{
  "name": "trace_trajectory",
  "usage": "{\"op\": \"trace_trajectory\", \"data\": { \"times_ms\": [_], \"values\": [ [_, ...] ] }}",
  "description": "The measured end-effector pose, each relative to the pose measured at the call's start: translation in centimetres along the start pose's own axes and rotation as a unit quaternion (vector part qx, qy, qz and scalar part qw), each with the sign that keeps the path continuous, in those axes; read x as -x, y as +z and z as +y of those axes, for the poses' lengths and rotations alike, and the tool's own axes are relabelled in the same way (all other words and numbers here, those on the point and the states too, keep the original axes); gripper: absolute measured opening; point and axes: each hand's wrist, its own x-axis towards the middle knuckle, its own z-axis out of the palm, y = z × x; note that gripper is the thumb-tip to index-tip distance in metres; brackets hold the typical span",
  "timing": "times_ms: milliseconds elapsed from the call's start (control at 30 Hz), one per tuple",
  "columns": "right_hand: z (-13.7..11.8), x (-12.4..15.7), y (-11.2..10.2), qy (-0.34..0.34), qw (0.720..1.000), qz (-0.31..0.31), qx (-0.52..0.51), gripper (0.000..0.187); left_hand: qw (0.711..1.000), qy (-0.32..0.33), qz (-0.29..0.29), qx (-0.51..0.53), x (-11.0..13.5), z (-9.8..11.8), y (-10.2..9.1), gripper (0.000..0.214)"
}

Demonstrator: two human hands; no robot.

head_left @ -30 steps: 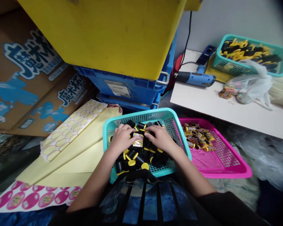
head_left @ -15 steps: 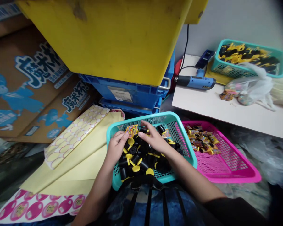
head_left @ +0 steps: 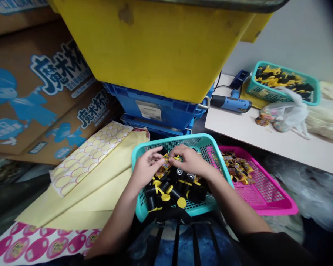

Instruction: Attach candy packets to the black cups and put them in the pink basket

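Over the turquoise basket (head_left: 204, 137) my two hands meet at a small yellow-orange printed label (head_left: 164, 167). My left hand (head_left: 147, 165) pinches the label's left side between thumb and fingers. Curled in from the other side, my right hand (head_left: 189, 159) has its thumb and fingertips closed at the label's upper right edge. Beneath both hands lie many small black canisters (head_left: 174, 191) with yellow caps (head_left: 181, 202). Two show round silvery ends. My fingers partly cover the label, and whether a canister is inside it I cannot tell.
To the right, a pink basket (head_left: 279, 208) holds label-wrapped canisters (head_left: 238, 168). A white table (head_left: 224, 123) carries a blue heat gun (head_left: 231, 103) and another turquoise basket (head_left: 319, 90). Blue crates (head_left: 133, 107) and a yellow bin (head_left: 155, 48) rise ahead. Sticker sheets (head_left: 91, 155) lie left.
My right hand has moved from open and apart to closed at the label. The label has shifted slightly down and right with my left hand. The camera view has tilted.
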Motion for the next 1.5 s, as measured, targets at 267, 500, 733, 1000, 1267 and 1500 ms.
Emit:
{"op": "trace_trajectory", "data": {
  "times_ms": [267, 500, 733, 1000, 1267, 1500],
  "values": [
    [-0.4, -0.7, 2.2, 0.124, 0.948, 0.055, -0.289, 0.040, 0.975, -0.040, 0.072, 0.204, 0.0, 0.5, 2.1, 0.036],
    [-1.2, -0.2, 1.7, 0.113, 0.978, 0.153, -0.092, 0.040, 0.984, -0.025, 0.035, 0.171, -0.5, 1.2, 2.0, 0.055],
    [2.6, 0.8, 0.9, 0.192, 0.965, 0.063, 0.168, 0.023, 0.988, -0.021, 0.100, 0.116, -0.9, 0.0, 0.4, 0.027],
    [4.5, -0.5, 2.8, 0.187, 0.963, 0.068, 0.182, 0.019, 0.982, -0.066, 0.088, 0.155, -0.9, -0.5, -0.7, 0.035],
    [3.7, 2.7, 1.9, 0.187, 0.958, 0.156, -0.148, 0.041, 0.982, -0.074, 0.095, 0.146, -0.5, -0.5, -0.7, 0.037],
    [0.8, 3.0, 1.8, 0.153, 0.862, 0.197, -0.441, 0.045, 0.980, -0.075, 0.106, 0.149, -0.5, -0.5, -0.4, 0.035]
  ]
}}
